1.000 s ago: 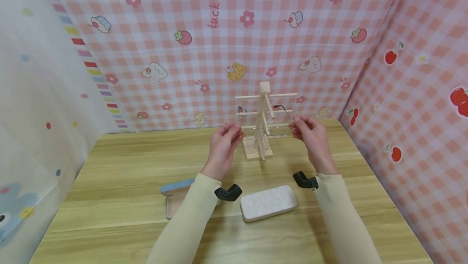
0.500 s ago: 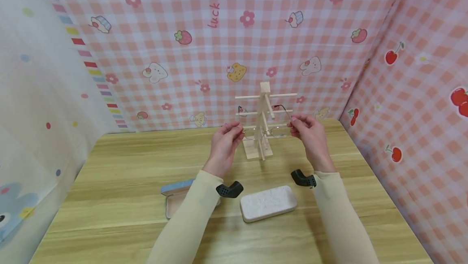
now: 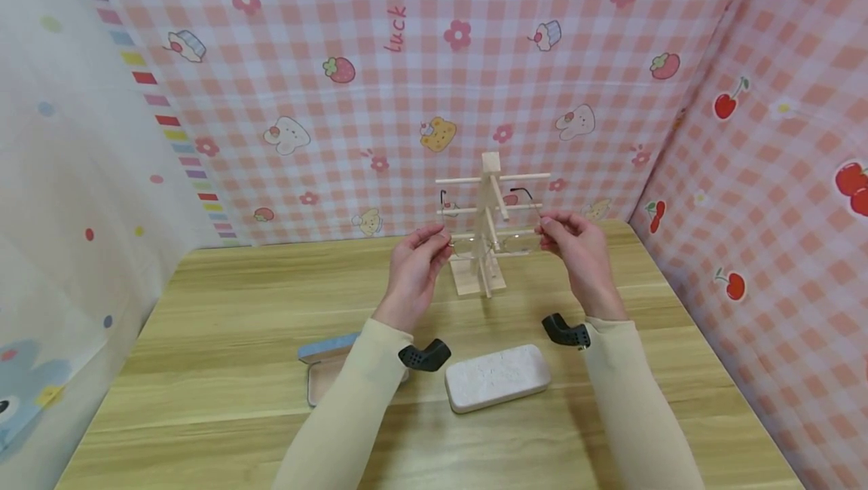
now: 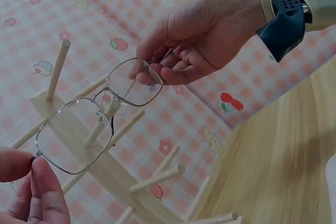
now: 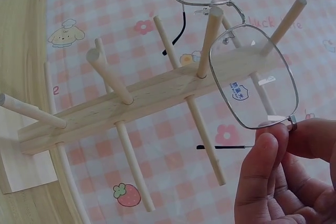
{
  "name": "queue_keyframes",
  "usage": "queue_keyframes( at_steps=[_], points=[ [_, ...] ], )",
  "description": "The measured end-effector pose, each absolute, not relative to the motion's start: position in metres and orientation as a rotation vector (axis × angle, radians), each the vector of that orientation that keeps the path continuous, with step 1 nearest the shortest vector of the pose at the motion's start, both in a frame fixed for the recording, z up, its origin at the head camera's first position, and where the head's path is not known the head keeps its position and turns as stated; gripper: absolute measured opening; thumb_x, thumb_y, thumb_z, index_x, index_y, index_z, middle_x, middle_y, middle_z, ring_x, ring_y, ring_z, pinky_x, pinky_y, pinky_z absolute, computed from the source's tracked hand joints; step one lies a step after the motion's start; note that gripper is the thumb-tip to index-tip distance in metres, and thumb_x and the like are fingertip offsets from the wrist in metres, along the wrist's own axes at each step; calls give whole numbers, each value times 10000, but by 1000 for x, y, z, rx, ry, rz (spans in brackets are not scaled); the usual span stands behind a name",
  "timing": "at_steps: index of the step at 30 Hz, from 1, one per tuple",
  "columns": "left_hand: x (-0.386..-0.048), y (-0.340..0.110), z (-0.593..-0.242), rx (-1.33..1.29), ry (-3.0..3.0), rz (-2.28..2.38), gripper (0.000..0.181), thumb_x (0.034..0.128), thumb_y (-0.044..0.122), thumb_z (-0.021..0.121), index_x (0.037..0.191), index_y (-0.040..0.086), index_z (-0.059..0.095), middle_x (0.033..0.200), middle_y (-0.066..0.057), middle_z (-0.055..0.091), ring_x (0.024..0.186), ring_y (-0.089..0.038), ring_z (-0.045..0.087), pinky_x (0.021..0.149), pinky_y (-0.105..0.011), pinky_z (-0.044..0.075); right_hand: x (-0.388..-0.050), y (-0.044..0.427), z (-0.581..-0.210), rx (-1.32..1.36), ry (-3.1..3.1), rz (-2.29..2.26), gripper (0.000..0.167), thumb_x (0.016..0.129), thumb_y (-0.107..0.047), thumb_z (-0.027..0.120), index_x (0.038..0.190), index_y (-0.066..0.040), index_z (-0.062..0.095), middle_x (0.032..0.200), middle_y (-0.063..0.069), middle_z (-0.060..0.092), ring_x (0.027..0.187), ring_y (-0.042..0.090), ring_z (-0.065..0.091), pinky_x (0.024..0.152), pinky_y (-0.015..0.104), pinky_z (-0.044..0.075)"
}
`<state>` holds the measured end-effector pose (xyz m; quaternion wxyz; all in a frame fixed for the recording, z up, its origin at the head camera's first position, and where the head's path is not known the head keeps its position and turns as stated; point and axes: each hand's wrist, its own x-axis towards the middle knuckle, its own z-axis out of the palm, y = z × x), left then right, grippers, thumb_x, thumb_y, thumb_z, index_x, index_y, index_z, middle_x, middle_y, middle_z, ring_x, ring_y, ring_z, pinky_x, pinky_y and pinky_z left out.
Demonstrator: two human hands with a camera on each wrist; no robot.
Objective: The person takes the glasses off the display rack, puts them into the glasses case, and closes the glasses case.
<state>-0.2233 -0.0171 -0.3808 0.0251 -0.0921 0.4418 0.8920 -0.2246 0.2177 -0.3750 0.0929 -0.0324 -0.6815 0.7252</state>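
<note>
Both hands hold a pair of thin metal-framed eyeglasses (image 5: pixel 239 12) in front of a wooden eyeglass stand (image 3: pixel 490 187). My left hand (image 3: pixel 415 271) pinches one outer corner of the frame near the hinge. At the opposite corner, thumb and fingers of my right hand (image 3: pixel 582 260) pinch the other hinge. The temples are unfolded and point toward the stand, with dark tips. One lens carries a small printed sticker (image 5: pixel 240 92). In the right wrist view, the bridge appears beside the end of a front peg (image 5: pixel 214 17); whether they touch I cannot tell.
A closed white speckled glasses case (image 3: pixel 498 378) lies on the wooden table (image 3: pixel 224 309) between the forearms. Left of it is an open case with a blue lid (image 3: pixel 328 347), partly hidden by the left sleeve. Patterned cloth (image 3: pixel 380 113) stands behind the table.
Both hands have shifted only slightly, keeping their pinch on the eyeglasses. The temple tips sit a little higher in the head view than before. Stand and cases have stayed put.
</note>
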Motion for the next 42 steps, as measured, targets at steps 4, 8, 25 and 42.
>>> queue_keyframes(
  at_steps=[4, 8, 25, 42],
  points=[
    [-219, -18, -379, -260, 1353, 2772, 130, 964, -114, 619, 1045, -18, 650, 1051, -123, 627, 831, -147, 643, 747, -190, 581, -223, 218, -374, -94, -1998, 2170, 249, 1013, -105, 663, 1179, 78, 628, 901, 4, 704, 795, 102, 658, 730, 187, 586],
    [-216, -18, -377, -233, 1353, 2774, 140, 962, -118, 618, 1047, -11, 646, 1015, -85, 627, 844, -145, 640, 768, -194, 580, -221, 219, -374, -91, -1971, 2187, 144, 1007, -84, 663, 1108, 18, 658, 884, 7, 713, 767, 97, 655, 707, 187, 588],
    [-191, -24, -380, -171, 1381, 2767, 184, 964, -114, 606, 1141, -67, 630, 1030, -87, 623, 840, -133, 638, 787, -205, 581, -198, 220, -375, 49, -1995, 2161, 95, 1015, -112, 668, 1059, -28, 675, 900, 11, 704, 780, 128, 642, 721, 196, 584],
    [-175, -31, -388, -178, 1438, 2754, 229, 965, -115, 608, 1194, -109, 612, 1003, -96, 645, 862, -138, 664, 800, -215, 591, -179, 217, -383, 79, -2042, 2134, 125, 1019, -122, 667, 1107, -33, 676, 967, 60, 696, 845, 124, 651, 759, 209, 596]
  ],
)
